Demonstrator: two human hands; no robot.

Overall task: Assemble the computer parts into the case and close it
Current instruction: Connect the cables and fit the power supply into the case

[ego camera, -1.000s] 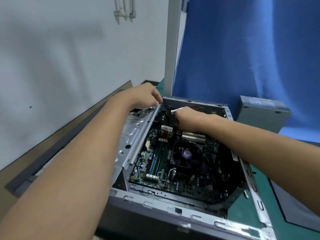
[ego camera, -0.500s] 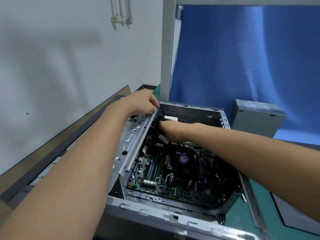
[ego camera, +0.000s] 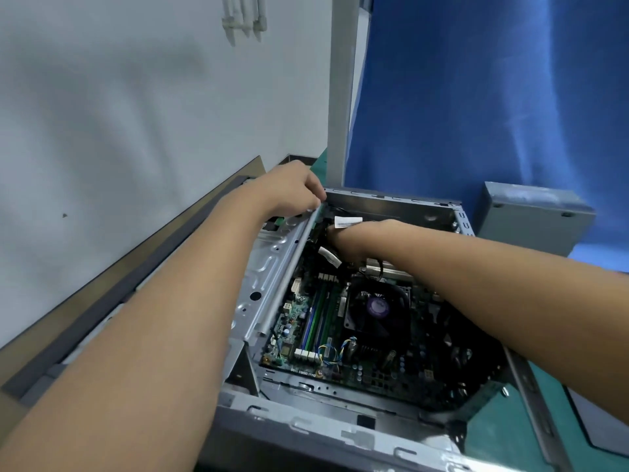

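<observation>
An open grey computer case [ego camera: 343, 434] lies on the bench with its motherboard [ego camera: 343, 332] and black CPU fan [ego camera: 377, 308] exposed. A silver drive bracket [ego camera: 269, 284] is tilted up along the case's left side. My left hand [ego camera: 289, 192] grips the far top end of that bracket. My right hand [ego camera: 350, 236] reaches into the far left corner of the case and closes on a black cable bundle with a white label [ego camera: 347, 221]. My fingertips are hidden among the cables.
A grey metal box [ego camera: 531, 216] stands beyond the case at the right, against a blue cloth backdrop [ego camera: 493, 97]. A dark side panel [ego camera: 102, 301] leans along the white wall at the left. A green mat [ego camera: 510, 434] covers the bench, and a white post [ego camera: 340, 97] rises behind the case.
My right hand has pushed deeper toward the far left corner of the case, with the labelled cables. My left hand stays on the bracket's top end. The camera has tilted slightly.
</observation>
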